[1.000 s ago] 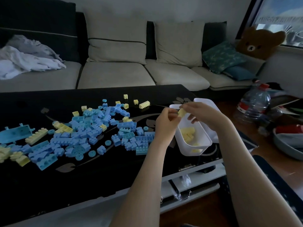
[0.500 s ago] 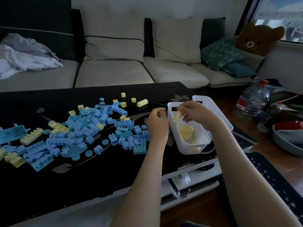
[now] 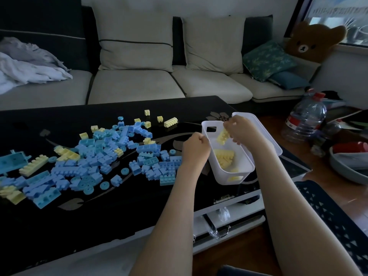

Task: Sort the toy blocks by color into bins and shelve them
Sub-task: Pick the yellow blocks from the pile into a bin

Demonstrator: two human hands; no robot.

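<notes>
Over white bin [image 3: 247, 174]: R hand [image 3: 242, 130] pinches yellow block [image 3: 222, 136]; L hand [image 3: 196, 146] curled, can't tell if holding. Few yellows [image 3: 224, 158] binned; blue blocks [image 3: 99, 154], more yellows on table [image 3: 99, 216]; shelving not begun.

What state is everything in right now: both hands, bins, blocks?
Right hand, fingers pinching a yellow block stack over the nearer white plastic bin.
Left hand, fingers curled beside that bin; contents unseen.
Nearer white plastic bin, upright, part-filled with yellow blocks.
Farther white plastic bin, upright, inside hidden.
Blue and yellow toy blocks, loose, mixed on black table.
</notes>
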